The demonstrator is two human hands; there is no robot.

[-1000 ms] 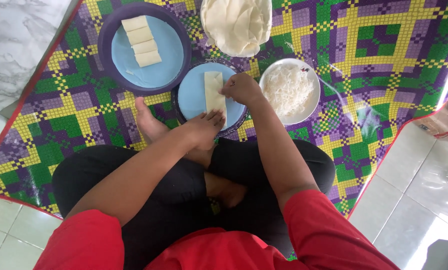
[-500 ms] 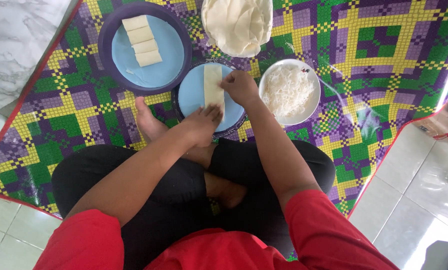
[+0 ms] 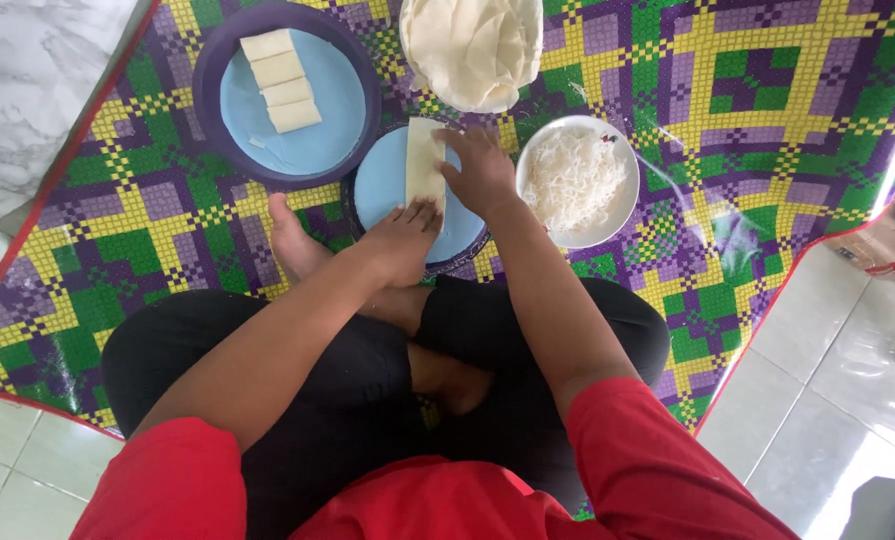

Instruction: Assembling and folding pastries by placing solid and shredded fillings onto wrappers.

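Note:
A pale folded wrapper (image 3: 424, 160) lies lengthwise on a small blue plate (image 3: 380, 190) in front of my crossed legs. My left hand (image 3: 404, 238) presses its fingertips on the near end of the wrapper. My right hand (image 3: 481, 172) rests its fingers on the wrapper's right edge, near the middle. Both hands touch it flat rather than grip it.
A larger blue plate (image 3: 318, 140) at the back left holds several finished rolls (image 3: 281, 80). A stack of round wrappers (image 3: 473, 48) sits at the back. A white bowl of thin noodles (image 3: 576, 180) stands to the right. All rest on a chequered mat (image 3: 748, 110); tiled floor lies beyond.
The wrapper has been stretched and folded longer towards the back of the plate. My right hand has slid slightly along its edge; my left hand stays on the near end.

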